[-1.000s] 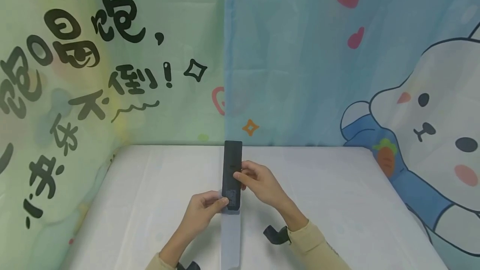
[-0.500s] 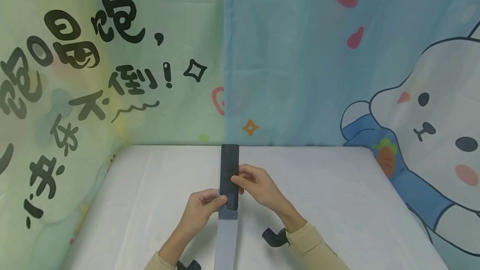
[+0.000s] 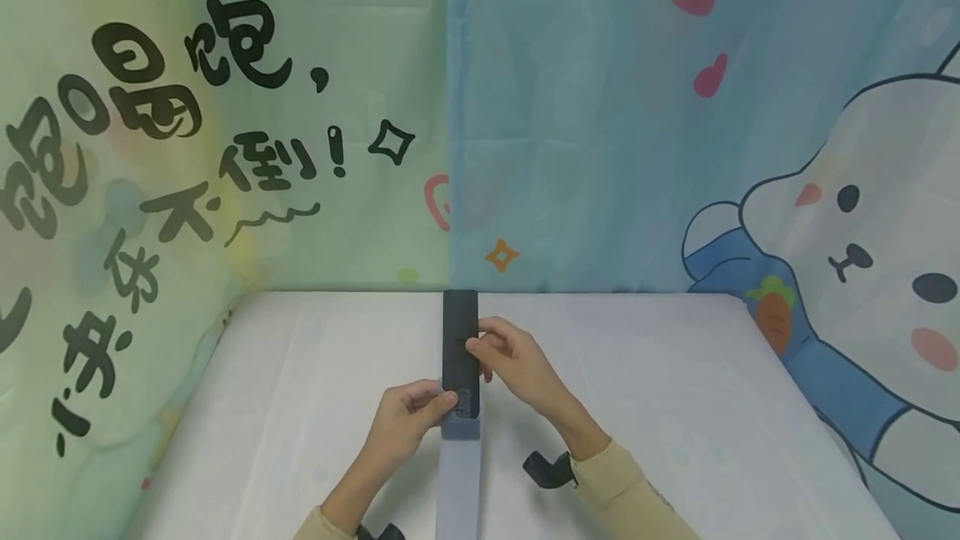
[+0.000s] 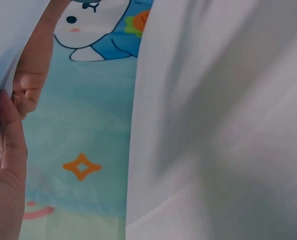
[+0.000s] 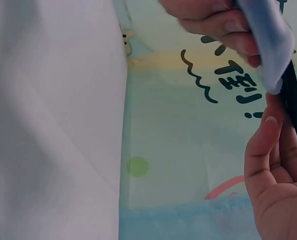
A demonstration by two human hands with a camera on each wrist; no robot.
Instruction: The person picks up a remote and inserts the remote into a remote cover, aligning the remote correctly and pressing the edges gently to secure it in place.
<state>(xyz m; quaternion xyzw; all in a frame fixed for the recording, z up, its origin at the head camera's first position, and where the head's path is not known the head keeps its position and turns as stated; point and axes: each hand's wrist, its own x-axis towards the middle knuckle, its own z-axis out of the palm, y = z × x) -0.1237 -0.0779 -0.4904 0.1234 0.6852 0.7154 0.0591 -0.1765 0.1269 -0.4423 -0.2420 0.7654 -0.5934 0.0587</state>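
My right hand (image 3: pixel 522 369) grasps the black bar (image 3: pixel 461 340) by its right edge, thumb on the face toward me, the other fingers partly hidden behind it. The bar lies just left of that thumb, its long axis pointing away from me: one end reaches beyond my right fingertips, the other comes back to my left thumb. My left hand (image 3: pixel 405 423), closer to my body, pinches the pale sleeve (image 3: pixel 458 490) near its mouth, thumb across the front where bar and sleeve meet. From those fingers the sleeve runs back toward me, and its near end drops out of sight

What matters most is that shared line: bar and sleeve lie one behind the other, their long axes close to matching, and they overlap a little. The greyer band just below my left thumb is, I judge, the bar's near end showing through the sleeve. My left hand is nearer to that overlap; my right holds farther along the bar. How deep the bar sits I cannot tell, since my fingers cover part of the mouth. Beneath both hands spreads the white table (image 3: pixel 315 373)
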